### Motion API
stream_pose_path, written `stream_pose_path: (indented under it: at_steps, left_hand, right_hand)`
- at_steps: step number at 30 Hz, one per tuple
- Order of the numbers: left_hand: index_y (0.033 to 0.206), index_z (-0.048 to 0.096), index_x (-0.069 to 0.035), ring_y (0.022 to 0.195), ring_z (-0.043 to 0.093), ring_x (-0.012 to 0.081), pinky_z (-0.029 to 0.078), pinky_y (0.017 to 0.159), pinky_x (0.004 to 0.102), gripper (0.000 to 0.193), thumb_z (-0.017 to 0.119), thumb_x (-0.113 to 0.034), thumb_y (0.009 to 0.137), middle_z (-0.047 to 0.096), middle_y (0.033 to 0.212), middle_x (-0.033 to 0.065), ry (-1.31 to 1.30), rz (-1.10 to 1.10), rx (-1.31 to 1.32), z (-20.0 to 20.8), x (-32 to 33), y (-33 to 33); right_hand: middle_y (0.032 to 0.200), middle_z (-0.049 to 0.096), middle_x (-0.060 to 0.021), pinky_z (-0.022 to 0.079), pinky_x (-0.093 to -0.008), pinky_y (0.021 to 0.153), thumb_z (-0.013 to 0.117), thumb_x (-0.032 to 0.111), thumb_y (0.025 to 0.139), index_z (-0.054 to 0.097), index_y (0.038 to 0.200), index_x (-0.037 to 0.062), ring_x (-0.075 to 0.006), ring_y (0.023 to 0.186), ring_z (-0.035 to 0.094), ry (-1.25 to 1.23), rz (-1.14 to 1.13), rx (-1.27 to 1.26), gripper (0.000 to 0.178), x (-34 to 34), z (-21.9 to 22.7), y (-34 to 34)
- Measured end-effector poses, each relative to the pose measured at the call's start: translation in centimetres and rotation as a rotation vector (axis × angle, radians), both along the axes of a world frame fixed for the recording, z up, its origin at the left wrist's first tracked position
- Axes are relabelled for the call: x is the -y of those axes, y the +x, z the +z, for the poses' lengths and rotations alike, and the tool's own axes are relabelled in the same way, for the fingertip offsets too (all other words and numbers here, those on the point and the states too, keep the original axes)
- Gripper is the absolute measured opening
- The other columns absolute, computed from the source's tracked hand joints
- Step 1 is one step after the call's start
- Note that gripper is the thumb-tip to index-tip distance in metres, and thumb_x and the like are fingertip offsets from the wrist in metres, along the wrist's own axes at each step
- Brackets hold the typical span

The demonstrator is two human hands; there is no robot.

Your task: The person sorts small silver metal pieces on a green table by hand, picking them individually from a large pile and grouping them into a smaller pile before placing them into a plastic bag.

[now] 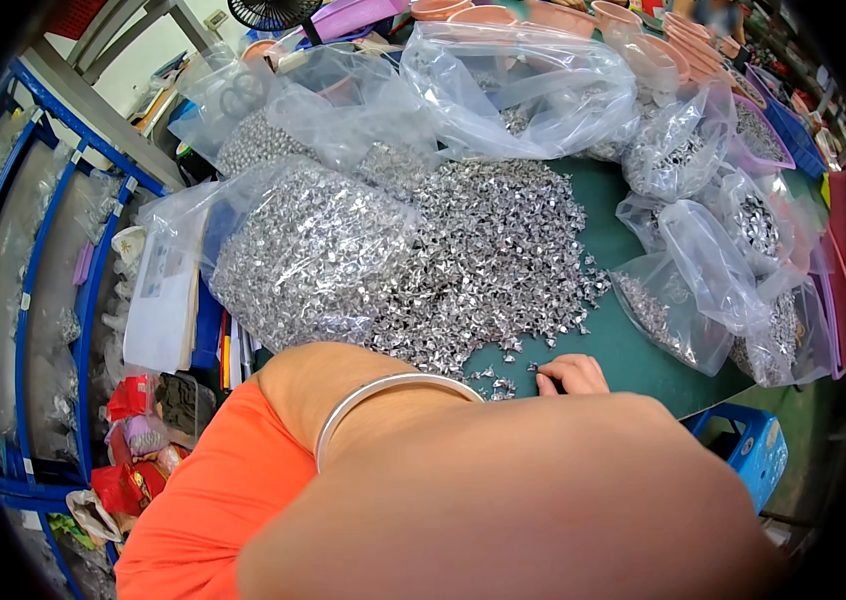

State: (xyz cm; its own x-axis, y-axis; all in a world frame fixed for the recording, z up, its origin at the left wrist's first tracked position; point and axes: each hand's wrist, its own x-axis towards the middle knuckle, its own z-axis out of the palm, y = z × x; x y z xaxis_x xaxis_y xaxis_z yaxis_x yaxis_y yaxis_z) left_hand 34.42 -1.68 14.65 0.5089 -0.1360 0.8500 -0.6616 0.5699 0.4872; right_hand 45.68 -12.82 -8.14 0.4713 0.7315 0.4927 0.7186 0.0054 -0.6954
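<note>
A broad heap of small shiny silver metal pieces (503, 240) spreads over the green table (623, 360). Near its front edge, beside a few loose pieces (498, 385), lies what looks like my right hand (575, 374). Its bent fingers point left and rest low on the tabletop; a tiny dark bit touches or nearly touches the fingertips, and what they hold cannot be made out. From the left comes my other arm, with a silver bangle (383, 390) around it. A large bare arm (523, 490) in the foreground covers my left hand.
A clear bag (313, 250) full of metal pieces adjoins the heap's left side. Several more filled bags (698, 270) crowd the right and back. Orange tubs (563, 18) line the far edge. A blue rack (83, 300) stands left; a blue stool (758, 450) is below right.
</note>
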Motion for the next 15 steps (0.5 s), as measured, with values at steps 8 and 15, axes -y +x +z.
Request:
stream_pose_path:
  at_steps: [8,15]
  left_hand:
    - [0.122,0.061,-0.002,0.050,0.038,0.0095,0.032,0.045,0.0272,0.026,0.049,-0.015,0.103,0.050,0.067,0.0036,0.009,0.196,-0.237,-3.4,-1.6,-0.9]
    - [0.128,0.057,-0.003,0.052,0.036,0.0082,0.031,0.047,0.0238,0.029,0.044,-0.015,0.106,0.048,0.070,0.0022,-0.397,0.173,-0.985,-7.2,-3.2,-1.0]
  right_hand:
    - [0.088,0.065,-0.0121,0.049,-0.0396,0.069,0.072,0.000,0.078,0.067,0.087,0.0030,-0.0322,0.079,0.061,0.000,0.007,-0.025,0.011,0.2,1.1,0.0]
    - [0.088,0.065,-0.0116,0.050,-0.0395,0.069,0.073,0.001,0.077,0.067,0.086,0.0035,-0.0317,0.078,0.062,-0.010,-0.002,-0.009,0.011,0.0,1.4,-0.3]
